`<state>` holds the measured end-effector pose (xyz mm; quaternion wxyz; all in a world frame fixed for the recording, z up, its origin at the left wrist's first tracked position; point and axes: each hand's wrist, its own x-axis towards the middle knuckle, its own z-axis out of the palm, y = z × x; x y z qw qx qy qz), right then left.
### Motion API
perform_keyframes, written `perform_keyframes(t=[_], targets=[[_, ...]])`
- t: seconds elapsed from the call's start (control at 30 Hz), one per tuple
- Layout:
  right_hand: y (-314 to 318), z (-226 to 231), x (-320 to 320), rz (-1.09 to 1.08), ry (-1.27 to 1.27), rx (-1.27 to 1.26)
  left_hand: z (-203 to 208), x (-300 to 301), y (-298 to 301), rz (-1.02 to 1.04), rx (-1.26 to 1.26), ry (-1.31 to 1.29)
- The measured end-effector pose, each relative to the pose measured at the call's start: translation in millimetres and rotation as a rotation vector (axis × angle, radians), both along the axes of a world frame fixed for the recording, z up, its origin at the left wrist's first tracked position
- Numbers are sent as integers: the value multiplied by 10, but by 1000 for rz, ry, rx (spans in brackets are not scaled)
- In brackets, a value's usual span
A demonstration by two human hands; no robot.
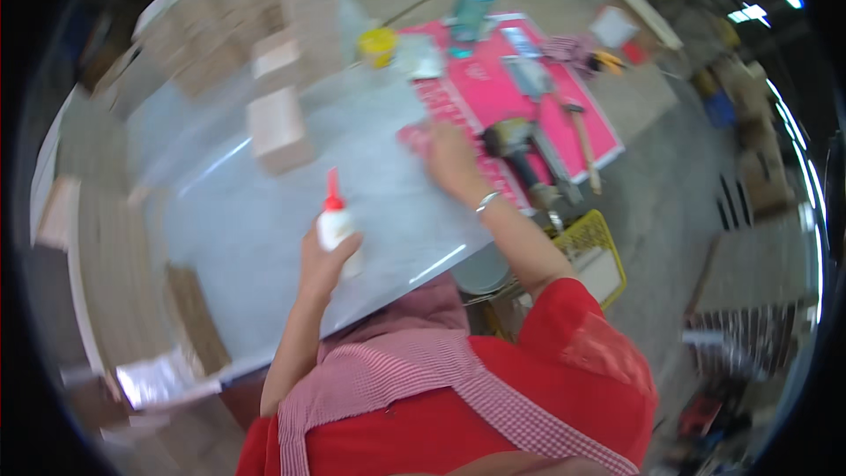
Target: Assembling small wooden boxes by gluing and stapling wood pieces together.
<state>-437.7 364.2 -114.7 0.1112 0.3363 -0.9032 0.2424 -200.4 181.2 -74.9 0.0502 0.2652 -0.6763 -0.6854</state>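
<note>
A white squeeze bottle with a red pointed nozzle stands upright in my left hand, whose fingers are wrapped round it. It is over the near part of a grey-white tabletop. My right hand, with a bracelet at the wrist, is by the left edge of a bright pink printed sheet. A crumpled pink cloth-like piece sticks out from its curled fingers, blurred by motion. Just right of that hand, a power driver lies on the sheet.
On the sheet are a hammer, a blue bottle and a checked cloth. A yellow tub stands near it. Wooden blocks and stacked boards line the left. A yellow basket sits below the table's right edge.
</note>
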Motion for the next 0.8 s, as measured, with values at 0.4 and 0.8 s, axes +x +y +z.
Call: perform_keyframes(t=[0.4,0.8], targets=[[-88,387,938,186,-227,-384,226,-98,120,-1,255,275],[-353,467,1518,403,-812,-267,8,120,121,-184,255,167]])
